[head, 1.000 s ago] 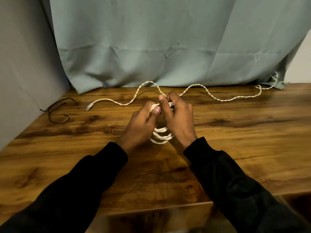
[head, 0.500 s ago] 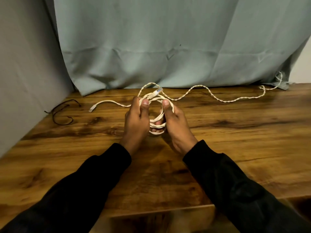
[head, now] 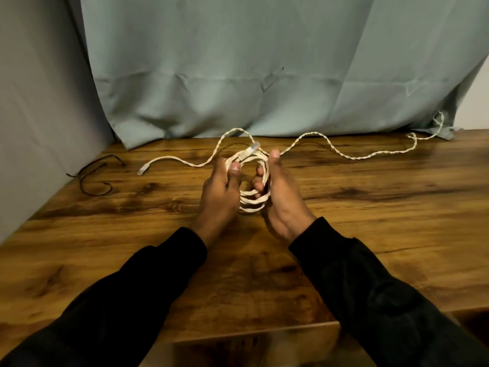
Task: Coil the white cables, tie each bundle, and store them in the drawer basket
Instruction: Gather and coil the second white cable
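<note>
Two hands, left [head: 219, 192] and right [head: 281, 197], one coiled white flat cable [head: 254, 200] held between them, one twisted white cable [head: 344, 154] on one desk [head: 370, 221], one thin black tie [head: 92, 178], one teal curtain [head: 264, 62]

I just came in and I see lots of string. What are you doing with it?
A person in black sleeves is winding a flat white cable into a coil over a wooden table. The left hand pinches the loops near the plug, and the right hand holds the other side. The coil is not tied yet. A twisted white cable lies loose along the back by the curtain, and a thin black tie lies at the left.
</note>
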